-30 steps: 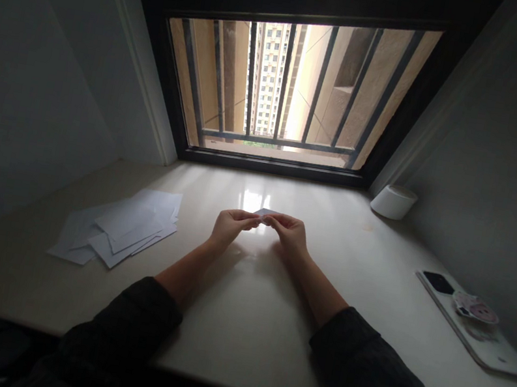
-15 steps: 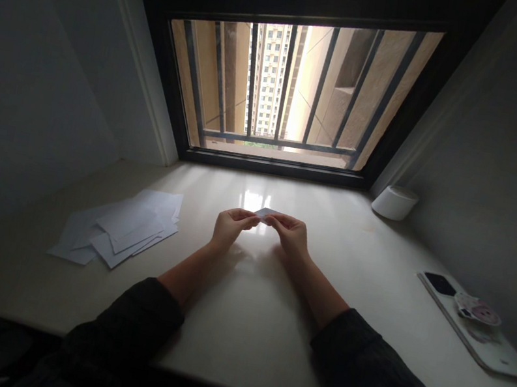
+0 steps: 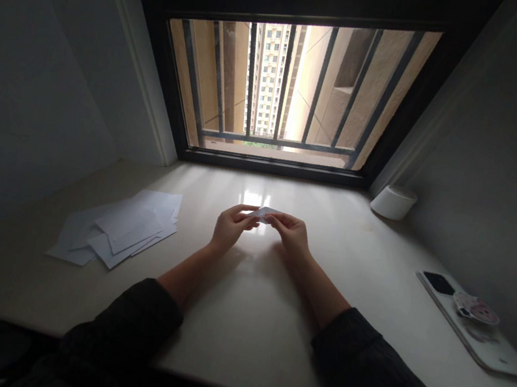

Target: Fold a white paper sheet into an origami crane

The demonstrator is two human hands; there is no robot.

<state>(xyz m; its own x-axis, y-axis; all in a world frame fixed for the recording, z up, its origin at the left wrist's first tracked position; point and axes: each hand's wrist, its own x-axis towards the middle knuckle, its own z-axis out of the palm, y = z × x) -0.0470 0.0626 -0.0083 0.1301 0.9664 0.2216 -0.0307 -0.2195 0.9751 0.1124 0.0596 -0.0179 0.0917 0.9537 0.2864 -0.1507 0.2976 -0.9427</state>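
L hand (image 3: 229,225) & R hand (image 3: 290,232) both pinch sm. paper (image 3: 266,211) btwn them, each grip v. narrow.

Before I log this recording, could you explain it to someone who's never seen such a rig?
There's no machine: a person works bare-handed, filmed by one head-worn camera looking forward and down. The left hand and right hand hold a small pale piece, apparently paper, between them. On the light surface, loose white papers lie to the left; a phone lies to the right, with a white object farther back. Ahead is a barred window.
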